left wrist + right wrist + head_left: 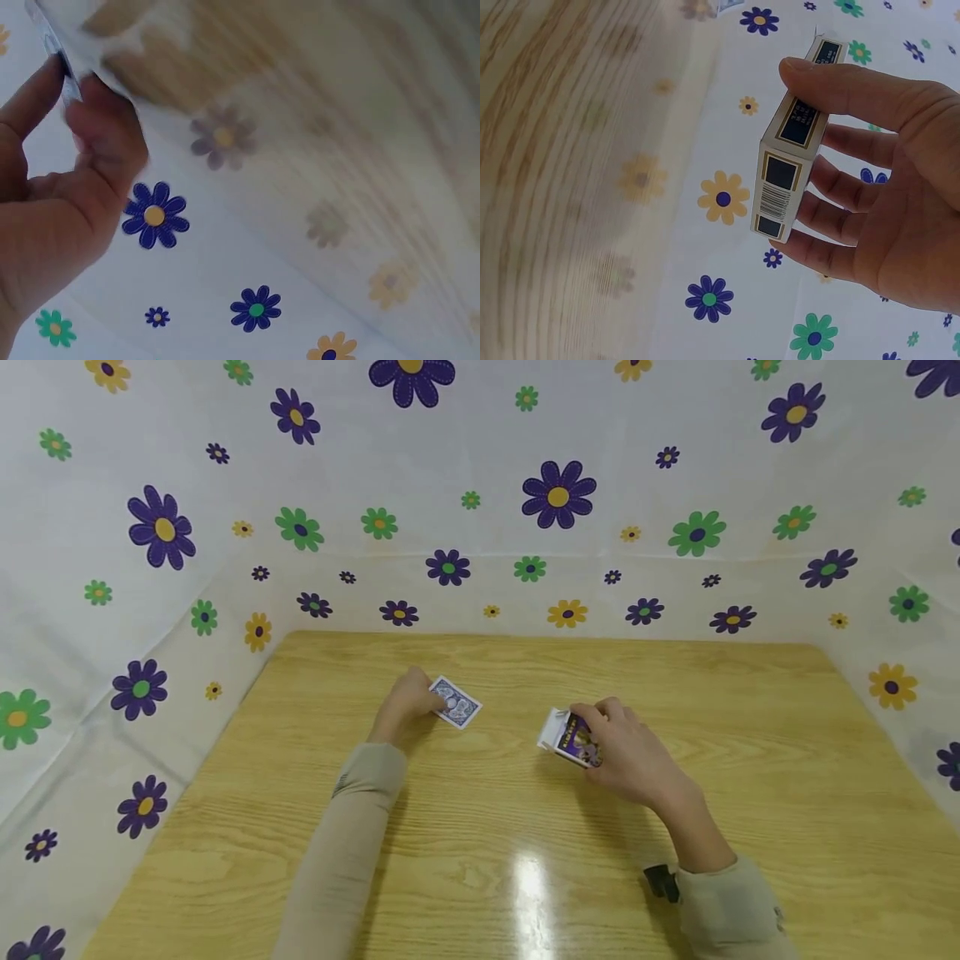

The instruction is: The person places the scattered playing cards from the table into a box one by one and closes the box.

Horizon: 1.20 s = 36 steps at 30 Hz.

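Observation:
Between thumb and fingers, my left hand pinches a blue-and-white patterned playing card, back side up, low over the table's left-centre part. In the left wrist view the card shows nearly edge-on at the fingertips of the left hand. A small card box with a purple picture front is gripped by my right hand, right of centre. Its white flap end stands open toward the left. The right wrist view shows the box's barcode end, with the thumb along one narrow side and fingers behind it.
The light wood table is glossy, with a bright reflection near its front. White cloth printed with purple, green and yellow flowers hangs behind it and on both sides. A black strap piece juts from the right cuff.

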### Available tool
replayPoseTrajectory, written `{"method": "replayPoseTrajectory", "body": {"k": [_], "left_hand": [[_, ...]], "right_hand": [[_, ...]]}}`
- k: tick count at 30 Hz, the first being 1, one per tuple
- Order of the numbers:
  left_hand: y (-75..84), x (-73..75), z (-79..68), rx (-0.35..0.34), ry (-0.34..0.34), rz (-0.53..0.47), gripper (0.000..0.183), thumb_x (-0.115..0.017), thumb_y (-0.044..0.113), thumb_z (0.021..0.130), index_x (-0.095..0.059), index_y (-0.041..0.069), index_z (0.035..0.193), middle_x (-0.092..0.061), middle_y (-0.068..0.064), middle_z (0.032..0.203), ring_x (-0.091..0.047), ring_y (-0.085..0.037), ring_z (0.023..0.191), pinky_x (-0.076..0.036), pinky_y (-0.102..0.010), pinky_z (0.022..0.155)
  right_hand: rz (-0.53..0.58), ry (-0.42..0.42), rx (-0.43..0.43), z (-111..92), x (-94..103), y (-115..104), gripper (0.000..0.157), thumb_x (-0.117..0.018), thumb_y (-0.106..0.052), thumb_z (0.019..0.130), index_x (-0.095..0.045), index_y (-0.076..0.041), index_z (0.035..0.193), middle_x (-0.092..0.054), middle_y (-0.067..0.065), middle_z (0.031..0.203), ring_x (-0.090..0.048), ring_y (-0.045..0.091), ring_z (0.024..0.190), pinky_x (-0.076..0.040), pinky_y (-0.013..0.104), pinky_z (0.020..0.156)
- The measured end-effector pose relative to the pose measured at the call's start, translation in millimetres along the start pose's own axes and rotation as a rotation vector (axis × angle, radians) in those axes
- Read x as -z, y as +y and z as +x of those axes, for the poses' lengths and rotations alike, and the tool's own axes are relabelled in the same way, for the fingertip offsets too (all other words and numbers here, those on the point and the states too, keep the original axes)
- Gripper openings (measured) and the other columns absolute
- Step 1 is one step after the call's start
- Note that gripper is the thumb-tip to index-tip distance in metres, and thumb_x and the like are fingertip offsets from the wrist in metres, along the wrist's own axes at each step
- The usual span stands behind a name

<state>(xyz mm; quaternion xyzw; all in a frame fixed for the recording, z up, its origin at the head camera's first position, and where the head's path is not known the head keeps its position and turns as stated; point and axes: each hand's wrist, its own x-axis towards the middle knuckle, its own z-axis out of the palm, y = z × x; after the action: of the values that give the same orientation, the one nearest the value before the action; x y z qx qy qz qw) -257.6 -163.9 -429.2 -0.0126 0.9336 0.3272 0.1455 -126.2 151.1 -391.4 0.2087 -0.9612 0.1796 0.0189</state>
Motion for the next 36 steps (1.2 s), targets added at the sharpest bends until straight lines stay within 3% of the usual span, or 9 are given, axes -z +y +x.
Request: {"method": "replayPoseTrajectory", "body": {"k": [4,9,14,21,27,36], "left_hand": [[3.1,0.6,-7.3,-0.016,0.022,-0.14,0.025,-0.068,0.008,0.089,-0.061,-0.008,0.107,-0.063,-0.014,0.094,-0.056,-0.014,0.07,-0.049,-0.021,0.06],[11.8,1.9,-24.9,-0.042,0.006,-0.421,0.028,-0.066,0.005,0.092,-0.052,-0.007,0.114,-0.065,-0.019,0.098,-0.064,-0.015,0.065,-0.059,-0.028,0.065],[21.7,3.8,-42.6,-0.111,0.019,-0.567,0.026,-0.066,0.003,0.092,-0.05,-0.006,0.11,-0.064,-0.021,0.098,-0.066,-0.019,0.07,-0.06,-0.031,0.069],[42.2,3.0,-63.4,-0.2,0.005,-0.646,0.024,-0.069,0.001,0.09,-0.052,-0.005,0.106,-0.065,-0.021,0.095,-0.069,-0.023,0.072,-0.061,-0.038,0.073],[61.8,-10.2,-82.6,-0.286,-0.058,-0.688,0.025,-0.068,0.0,0.09,-0.049,-0.003,0.107,-0.065,-0.019,0.091,-0.067,-0.021,0.069,-0.06,-0.045,0.075],[72.2,-32.8,-92.1,-0.277,-0.107,-0.653,0.028,-0.068,0.001,0.091,-0.047,0.0,0.109,-0.066,-0.019,0.089,-0.067,-0.021,0.068,-0.058,-0.053,0.078]], "right_hand": [[0.011,-0.009,-0.009,0,-2.4,0,0.082,-0.084,-0.008,0.073,-0.045,-0.005,0.145,-0.049,0.023,0.128,-0.053,0.036,0.109,-0.051,0.052,0.091],[0.007,-0.007,-0.006,1,-2.1,-2,0.081,-0.084,-0.007,0.073,-0.046,-0.005,0.145,-0.049,0.023,0.128,-0.053,0.037,0.109,-0.05,0.053,0.09],[0.012,-0.013,-0.004,1,-1.6,-3,0.081,-0.084,-0.007,0.074,-0.046,-0.005,0.145,-0.049,0.023,0.128,-0.053,0.038,0.11,-0.05,0.055,0.09],[0.006,-0.012,-0.017,1,-1.5,-1,0.082,-0.084,-0.007,0.073,-0.045,-0.005,0.145,-0.048,0.024,0.129,-0.052,0.038,0.11,-0.051,0.054,0.09],[0.007,-0.002,-0.02,2,-1.1,-4,0.083,-0.084,-0.006,0.072,-0.045,-0.005,0.145,-0.048,0.024,0.129,-0.052,0.037,0.109,-0.051,0.053,0.09],[0.017,0.002,-0.027,3,-3.3,-8,0.082,-0.085,-0.007,0.072,-0.046,-0.005,0.144,-0.048,0.024,0.129,-0.052,0.036,0.108,-0.051,0.053,0.089]]}}
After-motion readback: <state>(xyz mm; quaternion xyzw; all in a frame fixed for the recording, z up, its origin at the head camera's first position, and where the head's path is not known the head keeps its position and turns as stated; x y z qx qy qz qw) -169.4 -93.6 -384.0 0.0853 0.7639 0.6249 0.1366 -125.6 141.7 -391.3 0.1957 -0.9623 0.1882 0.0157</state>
